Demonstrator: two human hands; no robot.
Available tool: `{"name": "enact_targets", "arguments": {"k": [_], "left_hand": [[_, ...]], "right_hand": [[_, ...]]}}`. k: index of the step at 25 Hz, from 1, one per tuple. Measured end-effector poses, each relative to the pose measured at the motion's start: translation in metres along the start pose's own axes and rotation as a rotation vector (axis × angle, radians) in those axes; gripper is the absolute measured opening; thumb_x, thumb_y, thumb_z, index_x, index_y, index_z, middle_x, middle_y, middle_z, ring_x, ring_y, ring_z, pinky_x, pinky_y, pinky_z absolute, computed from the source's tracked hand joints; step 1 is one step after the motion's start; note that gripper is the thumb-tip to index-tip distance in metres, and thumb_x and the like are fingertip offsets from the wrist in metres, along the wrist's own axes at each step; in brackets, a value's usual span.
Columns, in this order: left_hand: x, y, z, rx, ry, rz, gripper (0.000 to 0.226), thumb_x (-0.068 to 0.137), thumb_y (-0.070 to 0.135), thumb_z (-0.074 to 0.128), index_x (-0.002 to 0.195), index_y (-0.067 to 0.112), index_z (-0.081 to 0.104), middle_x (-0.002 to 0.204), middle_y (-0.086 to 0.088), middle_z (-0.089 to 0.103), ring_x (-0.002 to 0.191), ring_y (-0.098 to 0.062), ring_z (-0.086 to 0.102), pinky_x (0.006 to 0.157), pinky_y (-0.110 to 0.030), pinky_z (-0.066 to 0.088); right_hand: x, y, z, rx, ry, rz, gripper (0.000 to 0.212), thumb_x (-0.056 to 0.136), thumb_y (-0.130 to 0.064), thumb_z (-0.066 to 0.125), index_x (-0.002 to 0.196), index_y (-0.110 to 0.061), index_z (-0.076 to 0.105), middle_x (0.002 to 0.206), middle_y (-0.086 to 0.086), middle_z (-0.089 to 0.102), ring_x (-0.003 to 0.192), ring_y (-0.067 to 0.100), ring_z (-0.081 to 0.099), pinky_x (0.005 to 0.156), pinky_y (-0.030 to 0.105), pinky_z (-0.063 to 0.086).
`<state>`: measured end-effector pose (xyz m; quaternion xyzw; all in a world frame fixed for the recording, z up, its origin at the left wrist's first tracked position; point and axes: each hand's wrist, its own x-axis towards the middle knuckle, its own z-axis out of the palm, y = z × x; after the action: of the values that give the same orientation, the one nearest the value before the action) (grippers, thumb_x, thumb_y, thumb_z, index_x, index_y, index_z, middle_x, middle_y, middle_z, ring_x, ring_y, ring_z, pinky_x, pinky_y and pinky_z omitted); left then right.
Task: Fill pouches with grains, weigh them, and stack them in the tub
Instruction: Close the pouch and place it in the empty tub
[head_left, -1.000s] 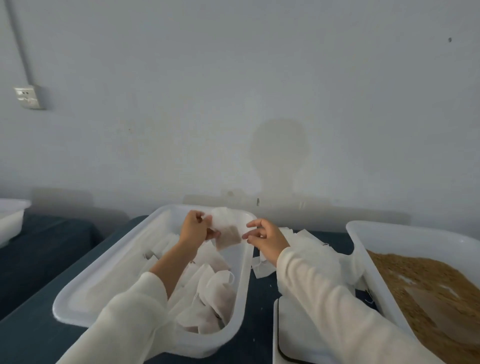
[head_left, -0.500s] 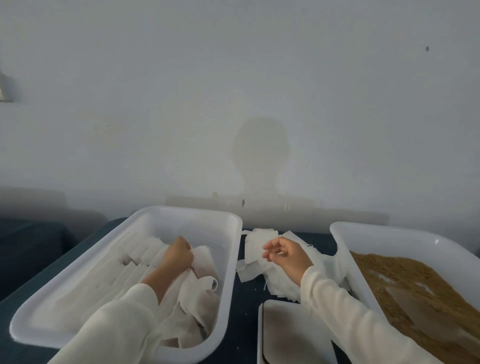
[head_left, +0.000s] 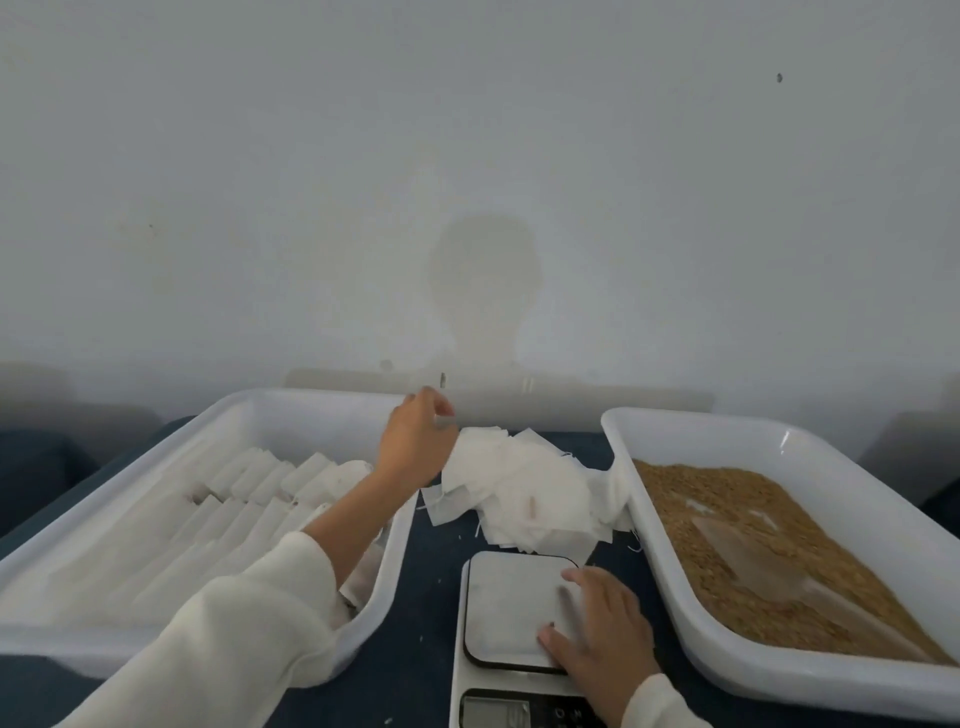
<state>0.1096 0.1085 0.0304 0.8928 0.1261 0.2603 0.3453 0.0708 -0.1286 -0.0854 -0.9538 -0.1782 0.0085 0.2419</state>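
Note:
A white tub (head_left: 311, 401) on the left holds rows of filled white pouches (head_left: 244, 493). Between the tubs lies a loose pile of empty pouches (head_left: 524, 493). My left hand (head_left: 415, 447) reaches over the tub's right rim to the pile's left edge, its fingers curled on the top empty pouch. A white scale (head_left: 506, 608) sits in front of the pile. My right hand (head_left: 597, 639) rests flat on the scale's platform with straight fingers. On the right, another white tub (head_left: 675, 422) is filled with brown grains (head_left: 691, 499).
A clear scoop (head_left: 753, 556) lies in the grains. The scale's display (head_left: 493, 711) is at the bottom edge. A dark blue cloth (head_left: 415, 613) covers the table. A pale wall stands close behind the tubs.
My left hand came out of the left tub and moved right to the pile of empty pouches. My right hand left the pile and dropped onto the scale platform.

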Motion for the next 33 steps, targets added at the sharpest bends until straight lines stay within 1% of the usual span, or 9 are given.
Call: {"name": "enact_targets", "arguments": {"k": [6,12,16,20,24,26,28,31,33], "left_hand": [[0.005,0.028,0.070,0.207,-0.404,-0.016,0.028,0.088,0.016,0.055,0.114,0.007,0.053,0.119,-0.010,0.057,0.112,-0.028,0.053,0.094,-0.035,0.044],[0.015,0.002,0.124,0.323,-0.443,-0.135,0.031,0.091,0.021,0.057,0.119,0.010,0.056,0.123,-0.011,0.058,0.115,-0.028,0.052,0.098,-0.035,0.042],[0.008,-0.001,0.153,0.404,-0.302,0.039,0.047,0.086,0.040,0.063,0.124,0.017,0.047,0.125,-0.008,0.049,0.116,-0.026,0.042,0.097,-0.033,0.039],[0.017,0.006,0.169,0.401,-0.385,0.106,0.065,0.078,0.048,0.071,0.131,0.021,0.043,0.130,-0.006,0.044,0.121,-0.026,0.038,0.099,-0.034,0.037],[0.023,0.004,0.175,0.495,-0.475,0.199,0.051,0.072,0.043,0.076,0.115,0.026,0.055,0.127,-0.002,0.043,0.120,-0.023,0.037,0.098,-0.030,0.037],[0.025,0.003,0.175,0.485,-0.481,0.202,0.043,0.074,0.039,0.076,0.111,0.024,0.058,0.122,-0.002,0.046,0.116,-0.022,0.040,0.092,-0.029,0.039],[0.025,0.003,0.173,0.403,-0.449,0.178,0.030,0.077,0.033,0.074,0.103,0.024,0.063,0.115,0.000,0.054,0.109,-0.021,0.048,0.082,-0.027,0.040],[0.021,0.004,0.162,0.219,-0.338,0.106,0.004,0.081,0.028,0.070,0.084,0.026,0.069,0.099,0.009,0.067,0.093,-0.016,0.059,0.070,-0.023,0.038],[0.018,0.008,0.151,0.086,-0.249,0.045,0.005,0.082,0.030,0.069,0.077,0.028,0.070,0.090,0.011,0.070,0.085,-0.013,0.061,0.066,-0.023,0.039]], "right_hand": [[0.006,0.008,0.003,0.070,0.005,0.060,0.062,0.086,-0.053,0.050,0.138,-0.033,0.023,0.148,-0.007,0.021,0.138,0.017,0.019,0.111,0.033,0.025],[0.015,0.006,0.002,0.130,0.026,0.096,0.052,0.090,-0.047,0.047,0.135,-0.029,0.026,0.142,-0.005,0.027,0.133,0.018,0.026,0.108,0.033,0.030],[0.022,0.008,-0.006,0.164,0.123,0.155,0.040,0.095,-0.037,0.044,0.131,-0.025,0.032,0.135,-0.003,0.038,0.127,0.018,0.038,0.104,0.029,0.033],[0.029,0.016,-0.011,0.376,0.182,0.232,0.027,0.098,-0.013,0.040,0.125,-0.012,0.042,0.120,0.006,0.052,0.108,0.021,0.052,0.080,0.024,0.039],[0.033,0.022,-0.012,0.634,0.194,0.268,0.015,0.095,-0.006,0.045,0.109,-0.011,0.048,0.101,0.005,0.055,0.095,0.020,0.053,0.078,0.025,0.041],[0.036,0.023,-0.011,0.613,0.136,0.224,0.017,0.091,-0.019,0.058,0.103,-0.019,0.046,0.094,-0.001,0.055,0.090,0.015,0.055,0.085,0.029,0.045],[0.039,0.022,-0.008,0.516,0.055,0.203,0.032,0.084,-0.035,0.065,0.104,-0.026,0.041,0.096,-0.004,0.055,0.091,0.011,0.056,0.081,0.024,0.042],[0.042,0.018,-0.002,0.412,0.062,0.222,0.024,0.088,-0.035,0.059,0.103,-0.029,0.041,0.095,-0.008,0.057,0.091,0.009,0.057,0.077,0.022,0.038],[0.044,0.017,-0.001,0.444,0.086,0.254,0.012,0.094,-0.022,0.050,0.103,-0.025,0.043,0.094,-0.007,0.057,0.090,0.011,0.057,0.076,0.023,0.039]]}}
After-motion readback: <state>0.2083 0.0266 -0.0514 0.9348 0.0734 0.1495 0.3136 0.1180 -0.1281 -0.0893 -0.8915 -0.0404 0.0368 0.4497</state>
